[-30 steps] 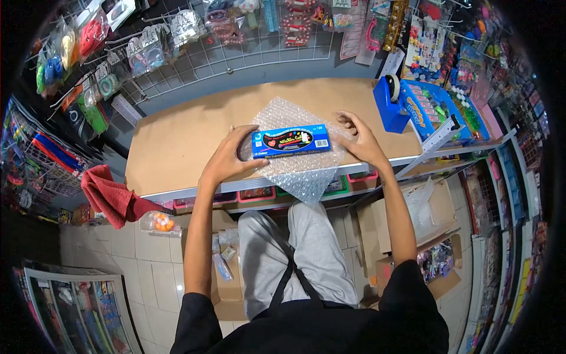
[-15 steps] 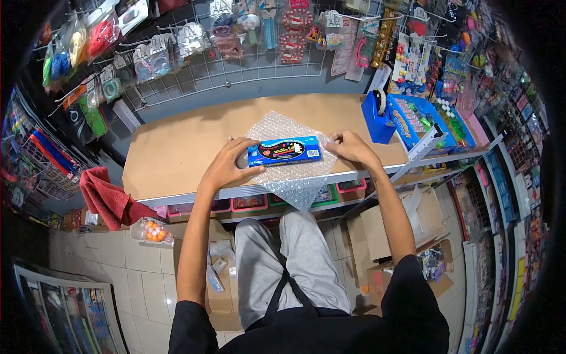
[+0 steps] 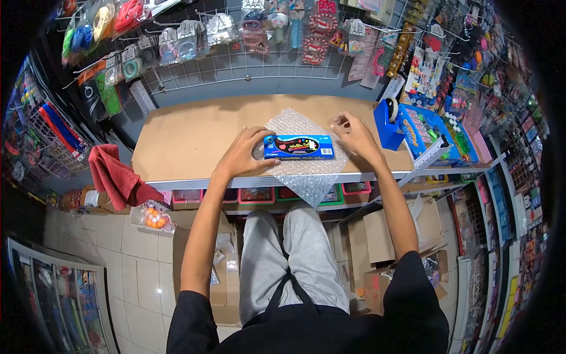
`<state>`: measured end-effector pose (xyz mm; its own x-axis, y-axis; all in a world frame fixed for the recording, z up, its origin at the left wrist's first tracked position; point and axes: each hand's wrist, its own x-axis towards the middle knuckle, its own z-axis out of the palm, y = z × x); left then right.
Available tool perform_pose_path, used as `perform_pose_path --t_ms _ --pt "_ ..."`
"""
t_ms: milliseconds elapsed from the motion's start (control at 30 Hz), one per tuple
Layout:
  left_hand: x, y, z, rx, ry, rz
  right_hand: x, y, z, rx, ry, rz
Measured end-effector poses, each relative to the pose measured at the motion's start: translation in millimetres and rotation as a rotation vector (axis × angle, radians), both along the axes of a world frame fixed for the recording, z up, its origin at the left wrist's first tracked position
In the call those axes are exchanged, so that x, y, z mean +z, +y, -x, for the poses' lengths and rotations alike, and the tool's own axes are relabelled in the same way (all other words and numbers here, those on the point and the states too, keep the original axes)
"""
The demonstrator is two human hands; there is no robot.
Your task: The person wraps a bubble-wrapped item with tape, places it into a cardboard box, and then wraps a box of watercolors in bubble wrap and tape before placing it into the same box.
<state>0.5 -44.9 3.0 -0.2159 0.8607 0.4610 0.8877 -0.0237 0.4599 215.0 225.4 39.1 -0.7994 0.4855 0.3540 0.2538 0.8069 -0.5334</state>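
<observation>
A blue watercolour box (image 3: 299, 147), printed with "12 Colour", lies on a sheet of bubble wrap (image 3: 289, 122) set cornerwise on the brown counter (image 3: 194, 138). The sheet's near corner hangs over the counter's front edge. My left hand (image 3: 244, 152) grips the box's left end, fingers at the far side and thumb at the near side. To the right of the box, my right hand (image 3: 358, 138) is raised near the wrap's right edge. Its fingers are loosely bent and apart, with nothing visible between them.
A blue tape dispenser (image 3: 389, 127) and a blue display box (image 3: 425, 133) stand at the counter's right end. A red cloth (image 3: 118, 177) hangs at the left. Pink and green trays (image 3: 256, 195) sit below the counter. Packaged goods hang on the wire grid (image 3: 230, 71).
My right hand has come away from the wrap's right edge, moving up with its fingers lifting. The left hand stays on the box. The whole view has shifted slightly.
</observation>
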Motion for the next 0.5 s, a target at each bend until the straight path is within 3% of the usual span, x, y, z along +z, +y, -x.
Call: perform_pose_path --t_ms 100,300,333,500 --pt "0.7 -1.0 -0.6 0.044 0.002 -0.001 -3.0 2.9 13.9 0.012 -0.039 0.117" --pt "-0.2 0.2 7.3 0.109 -0.022 -0.038 2.8 -12.8 46.9 0.213 -0.089 -0.020" --pt "-1.1 -0.1 4.5 0.103 0.063 -0.082 9.3 -22.0 43.1 0.260 -0.117 -0.212" --pt "4.0 -8.1 -0.8 0.020 0.244 -0.214 20.9 -72.8 15.2 0.571 -0.107 -0.329"
